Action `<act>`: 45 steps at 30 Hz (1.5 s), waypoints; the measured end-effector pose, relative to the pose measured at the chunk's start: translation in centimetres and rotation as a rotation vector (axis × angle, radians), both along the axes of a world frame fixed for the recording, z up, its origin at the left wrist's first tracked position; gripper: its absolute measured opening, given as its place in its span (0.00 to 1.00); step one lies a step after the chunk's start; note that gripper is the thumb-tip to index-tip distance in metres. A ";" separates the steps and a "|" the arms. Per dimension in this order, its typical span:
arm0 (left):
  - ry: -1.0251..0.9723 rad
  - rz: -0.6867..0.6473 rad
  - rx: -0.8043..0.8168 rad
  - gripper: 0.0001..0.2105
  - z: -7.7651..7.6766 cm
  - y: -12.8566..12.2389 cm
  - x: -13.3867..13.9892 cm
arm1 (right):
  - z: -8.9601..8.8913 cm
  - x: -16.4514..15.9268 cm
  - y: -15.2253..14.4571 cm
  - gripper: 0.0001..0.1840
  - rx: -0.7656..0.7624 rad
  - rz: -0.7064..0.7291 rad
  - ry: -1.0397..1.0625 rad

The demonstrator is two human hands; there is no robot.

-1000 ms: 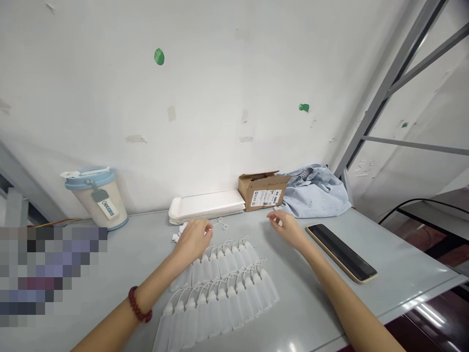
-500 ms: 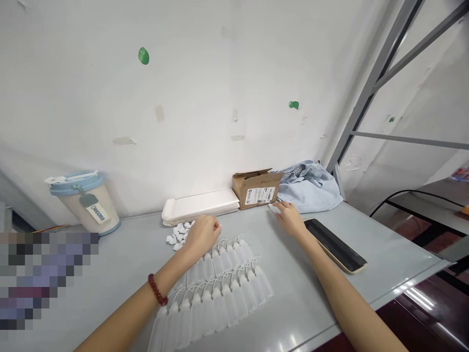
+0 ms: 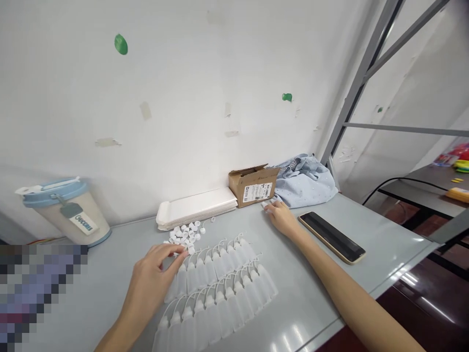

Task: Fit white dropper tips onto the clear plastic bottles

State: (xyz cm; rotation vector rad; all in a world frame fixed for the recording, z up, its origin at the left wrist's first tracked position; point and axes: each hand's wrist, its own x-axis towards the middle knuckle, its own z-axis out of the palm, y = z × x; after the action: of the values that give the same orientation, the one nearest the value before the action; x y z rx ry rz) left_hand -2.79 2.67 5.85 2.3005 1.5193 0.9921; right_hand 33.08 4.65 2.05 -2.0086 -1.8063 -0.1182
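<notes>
My left hand (image 3: 152, 274) is at the near edge of a pile of small white caps (image 3: 188, 233). Its thumb and index finger pinch one white cap (image 3: 191, 250) at their tips. Just right of it lie two rows of translucent white squeeze bottles (image 3: 230, 308), each with a thin curved spout or strap at its top. Farther back, my right hand (image 3: 282, 219) rests low over the table in front of a cardboard box (image 3: 253, 188). Its fingers close around a small pale thing that I cannot make out.
A stack of white flat trays or boxes (image 3: 198, 205) lies along the wall. Right of the cardboard box is a light blue cloth (image 3: 306, 183). A phone (image 3: 331, 237) lies beside my right forearm. A blue-lidded cup (image 3: 68, 210) stands at the left.
My left hand has moved left and nearer to me, from above the bottles to the caps, which now show more fully. My right hand stays by the box. The view has shifted slightly.
</notes>
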 end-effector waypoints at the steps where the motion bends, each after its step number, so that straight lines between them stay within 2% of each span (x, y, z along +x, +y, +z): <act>1: -0.012 0.001 0.002 0.09 -0.1 -0.1 -0.1 | 0.2 -0.1 -0.1 0.11 0.005 0.016 0.028; 6: -0.092 -0.053 -0.016 0.09 0.4 -1.0 0.8 | 2.0 -3.0 -1.5 0.04 0.058 0.150 0.224; 8: -0.141 -0.071 -0.050 0.08 0.5 -1.4 1.2 | 2.8 -5.5 -2.7 0.06 0.066 0.231 0.313; 10: -0.195 -0.084 -0.088 0.07 0.4 -1.8 1.6 | 3.5 -8.4 -4.1 0.08 0.048 0.343 0.403; 12: -0.241 -0.095 -0.113 0.06 0.4 -2.1 2.0 | 3.9 -10.9 -5.5 0.07 -0.004 0.527 0.639; 13: -0.259 -0.098 -0.118 0.06 0.4 -2.2 2.2 | 4.0 -11.9 -6.0 0.07 -0.024 0.600 0.690; 16: -0.267 -0.126 -0.101 0.05 0.5 -2.7 2.8 | 3.8 -13.2 -6.9 0.06 -0.070 0.687 0.729; 20: -0.205 -0.186 0.010 0.06 0.5 -3.4 3.3 | 3.3 -13.1 -6.9 0.07 -0.107 0.705 0.742; 24: -0.192 -0.243 0.196 0.07 0.1 -3.9 3.6 | 3.4 -12.9 -6.8 0.09 -0.109 0.740 0.729; 29: -0.164 -0.350 0.361 0.13 -0.4 -4.1 3.8 | 3.6 -13.0 -6.9 0.11 -0.067 0.729 0.691; 33: -0.142 -0.385 0.371 0.17 -0.5 -4.1 3.8 | 3.4 -12.8 -7.0 0.12 -0.053 0.710 0.660; 39: -0.116 -0.429 0.381 0.20 -0.7 -4.5 3.8 | 3.3 -12.8 -7.2 0.20 -0.035 0.698 0.629; 45: -0.120 -0.468 0.347 0.20 -0.9 -4.4 3.8 | 3.2 -12.9 -7.3 0.19 -0.039 0.727 0.644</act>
State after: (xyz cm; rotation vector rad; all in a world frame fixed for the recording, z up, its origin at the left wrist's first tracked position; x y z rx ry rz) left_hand 1.03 -1.72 4.94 2.5898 0.7477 1.2951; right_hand 20.22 -2.66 5.23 -1.0919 -1.9359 0.6972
